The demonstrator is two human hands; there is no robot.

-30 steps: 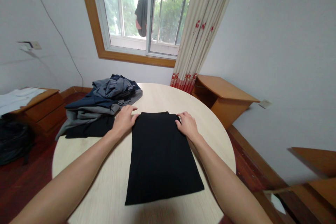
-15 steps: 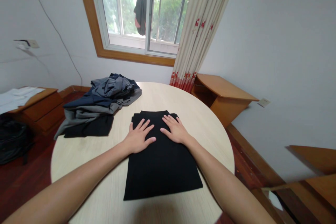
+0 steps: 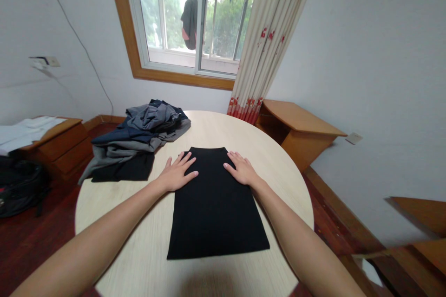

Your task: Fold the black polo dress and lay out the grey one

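A black folded garment [image 3: 218, 213] lies flat on the round pale table [image 3: 132, 250], its narrower end away from me. My left hand [image 3: 177, 172] rests at its far left edge, fingers spread over the cloth. At the far right edge, my right hand [image 3: 242, 168] lies flat with the thumb apart, partly on the fabric. Neither hand grips anything. The corners of the garment under both hands are hidden, and I cannot tell what kind of garment it is.
A heap of grey, navy and black clothes [image 3: 139, 137] sits at the table's back left. A wooden desk [image 3: 299, 125] stands beyond the right edge, near a curtain [image 3: 268, 41]. At the left are a drawer cabinet [image 3: 59, 148] and a black bag [image 3: 21, 190].
Both hands have moved outward, from the middle of the black garment's far part to its left and right edges. The view has shifted slightly.
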